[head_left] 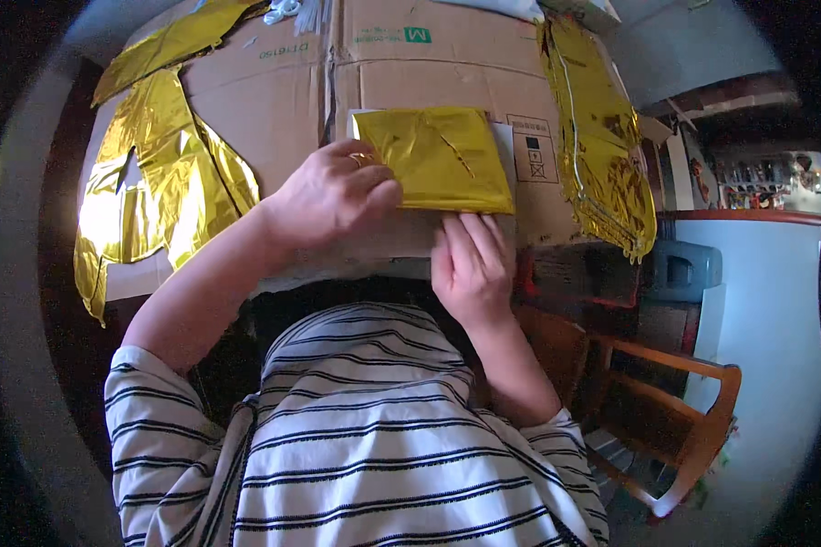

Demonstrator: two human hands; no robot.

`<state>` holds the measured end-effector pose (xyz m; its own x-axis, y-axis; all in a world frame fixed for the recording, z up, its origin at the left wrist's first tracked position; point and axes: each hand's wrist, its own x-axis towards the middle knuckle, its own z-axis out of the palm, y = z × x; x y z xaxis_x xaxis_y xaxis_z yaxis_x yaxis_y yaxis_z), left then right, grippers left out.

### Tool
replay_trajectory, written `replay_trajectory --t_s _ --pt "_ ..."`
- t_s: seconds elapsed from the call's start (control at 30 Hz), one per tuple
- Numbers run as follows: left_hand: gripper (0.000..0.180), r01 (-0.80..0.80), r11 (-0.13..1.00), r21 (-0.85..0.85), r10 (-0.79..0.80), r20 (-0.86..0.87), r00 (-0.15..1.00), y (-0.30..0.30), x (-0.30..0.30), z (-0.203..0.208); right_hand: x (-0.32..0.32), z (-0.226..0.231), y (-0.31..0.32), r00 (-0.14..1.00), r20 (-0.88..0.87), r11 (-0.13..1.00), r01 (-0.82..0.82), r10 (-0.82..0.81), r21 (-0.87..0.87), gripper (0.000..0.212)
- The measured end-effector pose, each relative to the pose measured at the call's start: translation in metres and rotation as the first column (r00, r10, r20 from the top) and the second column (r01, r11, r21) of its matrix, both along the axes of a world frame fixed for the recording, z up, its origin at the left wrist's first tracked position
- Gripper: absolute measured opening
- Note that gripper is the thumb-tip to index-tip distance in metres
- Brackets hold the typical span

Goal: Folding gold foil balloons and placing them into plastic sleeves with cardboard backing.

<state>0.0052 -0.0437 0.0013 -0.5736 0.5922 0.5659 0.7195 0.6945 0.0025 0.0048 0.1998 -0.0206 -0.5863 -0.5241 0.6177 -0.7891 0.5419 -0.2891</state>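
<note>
A folded gold foil sheet (pixel 442 159) lies as a near-square on the cardboard, with a crease line across it. White edges of a flat backing show at its corner and right side. My left hand (pixel 342 191), wearing a ring, is closed with curled fingers at the foil's left edge; the fingertips are hidden. At the near edge, my right hand (pixel 472 264) has its fingers pressed together and gripping the rim, tips partly out of sight.
Flattened brown cardboard (pixel 410 77) covers the work surface. Gold foil pieces (pixel 169 173) lie at left, and a long crumpled gold foil piece (pixel 597 137) hangs over the right edge. A wooden chair (pixel 666 410) and a grey-blue plastic stool (pixel 689 271) stand at right.
</note>
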Motion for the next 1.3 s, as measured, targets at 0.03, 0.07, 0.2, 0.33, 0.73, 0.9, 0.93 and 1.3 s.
replay_trajectory --t_s 0.03,0.07,0.2,0.33,0.73,0.9,0.93,1.3 --pt "0.018 -0.027 0.999 -0.04 0.026 -0.021 0.999 0.002 0.002 0.0 0.002 0.004 0.005 1.0 -0.014 1.0 -0.007 0.007 -0.003 0.017" --pt "0.017 -0.056 0.995 -0.08 0.053 -0.042 0.998 0.005 0.004 0.0 0.004 0.012 0.008 1.0 0.009 0.999 -0.01 0.01 -0.043 0.013" --pt "0.024 -0.07 0.975 -0.21 0.082 0.049 0.995 0.004 0.015 0.009 -0.003 0.041 0.029 0.995 0.057 0.993 -0.08 0.085 -0.089 0.009" --pt "0.017 -0.097 0.983 -0.155 0.101 0.018 0.995 0.007 0.015 0.002 -0.057 0.078 -0.01 0.976 0.089 0.974 -0.186 0.198 -0.129 0.005" --pt "0.022 -0.135 0.986 -0.102 0.148 0.136 0.98 0.01 0.02 -0.005 -0.228 0.055 -0.309 0.889 0.413 0.919 -0.316 0.199 0.237 0.022" --pt "0.02 -0.131 0.983 -0.127 0.15 0.15 0.977 0.008 0.022 0.0 -0.231 0.041 -0.36 0.973 0.071 0.835 -0.227 0.221 0.501 0.019" --pt "0.015 -0.135 0.985 -0.105 0.144 0.086 0.986 0.007 0.021 0.0 -0.234 0.04 -0.363 0.971 0.056 0.811 -0.225 0.232 0.54 0.019" --pt "0.029 -0.121 0.985 -0.126 0.141 0.164 0.976 0.004 0.021 -0.005 -0.156 0.123 -0.136 0.607 0.557 0.814 -0.518 0.566 -0.263 0.011"
